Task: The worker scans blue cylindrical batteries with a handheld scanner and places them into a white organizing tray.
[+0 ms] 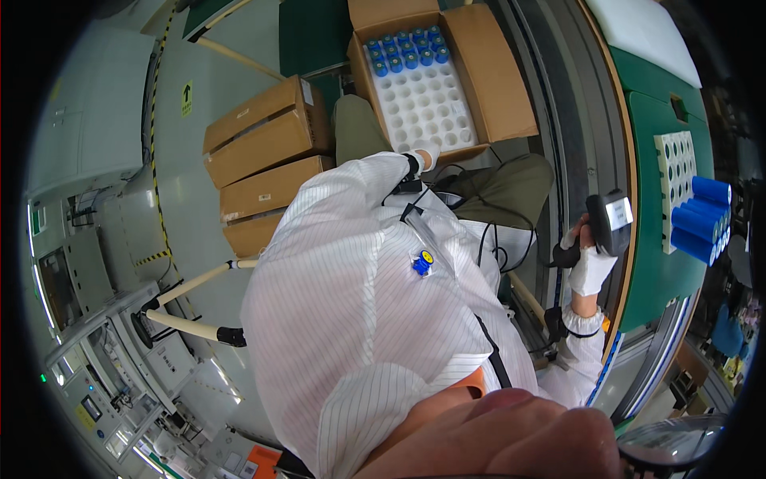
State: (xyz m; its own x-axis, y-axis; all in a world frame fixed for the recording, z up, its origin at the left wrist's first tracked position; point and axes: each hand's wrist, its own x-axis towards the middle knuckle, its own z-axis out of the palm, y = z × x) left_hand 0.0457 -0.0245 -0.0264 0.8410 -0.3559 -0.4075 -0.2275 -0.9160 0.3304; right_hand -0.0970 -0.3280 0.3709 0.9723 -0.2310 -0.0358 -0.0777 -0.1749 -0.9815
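My left hand (428, 152), in a white glove, is at the near edge of an open cardboard box (496, 72). Its fingers are too small and partly hidden to make out. Inside the box lies a white foam tray (419, 100) with rows of round holes; blue cylindrical cells (410, 60) fill the far rows, while the nearer holes hold none. To the right, my right hand (590, 267), white-gloved with bare fingertips, closes around a black handheld device (610, 223) with a white label, which looks like a scanner. It is beside the green table's edge.
Several blue cells (702, 219) lie by a white holed tray (676, 172) on the green table (650, 275) at right. Closed cardboard boxes (267, 120) stand at left. Black cables (511, 211) cross my lap. Rails (558, 88) run between the box and table.
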